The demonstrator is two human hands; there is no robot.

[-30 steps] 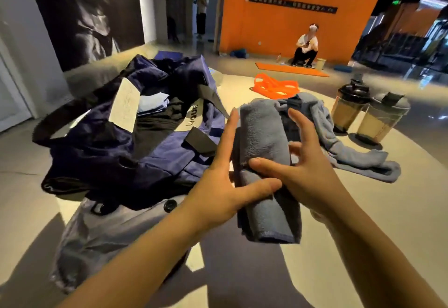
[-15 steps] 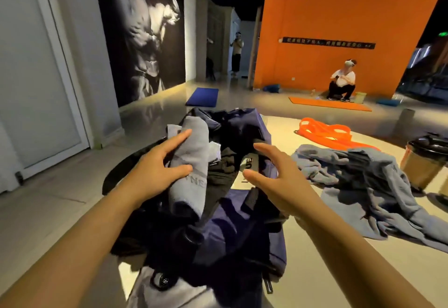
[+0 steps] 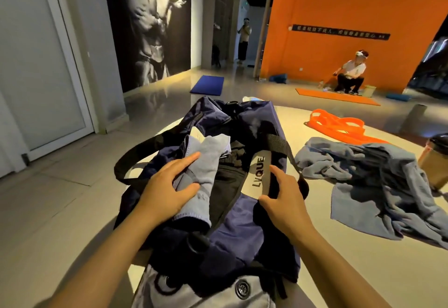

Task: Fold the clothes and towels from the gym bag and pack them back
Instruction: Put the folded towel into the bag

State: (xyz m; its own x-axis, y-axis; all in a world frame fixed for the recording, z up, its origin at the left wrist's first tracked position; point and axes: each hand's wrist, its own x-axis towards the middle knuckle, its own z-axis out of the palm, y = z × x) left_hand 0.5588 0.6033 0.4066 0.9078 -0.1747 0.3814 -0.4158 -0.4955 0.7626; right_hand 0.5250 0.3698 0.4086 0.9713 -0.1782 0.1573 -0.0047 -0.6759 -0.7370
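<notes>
Room: gym hall with a glossy pale floor [image 3: 60,210], an orange wall [image 3: 339,4] at the back right bearing a dark sign strip, and a large black-and-white mural [image 3: 148,24] on the left wall beside a white door [image 3: 36,65].
Background: one person [image 3: 349,74] crouches by an orange mat [image 3: 337,95] at the foot of the orange wall; another person [image 3: 243,41] stands in the corridor beyond; a blue mat [image 3: 207,84] lies on the floor near the mural.
Surface: round pale platform [image 3: 315,271] carrying the navy gym bag [image 3: 242,223], which lies open with a grey "LVQUE" strap pad across its right side.
Left hand: the left hand [image 3: 169,190] grasps a rolled grey towel [image 3: 206,162], fingers over the top and thumb wrapped round the near side, the roll lying inside the bag's opening, over its left half, with a paler folded cloth behind it.
Right hand: the right hand [image 3: 282,196] is released, fingers spread and nearly straight, fingertips resting on the bag's right edge beside the strap pad.
Arms: both forearms reach forward from the lower corners, bare to the frame edge.
Beside the bag: a crumpled blue-grey towel [image 3: 378,181] is spread on the platform to the right, well apart from the hands; orange resistance bands [image 3: 337,126] lie beyond it, and a shaker cup [image 3: 436,160] with a dark lid stands at the right edge.
Foreground: grey garment [image 3: 206,295] with a dark button lies under the bag's near end.
</notes>
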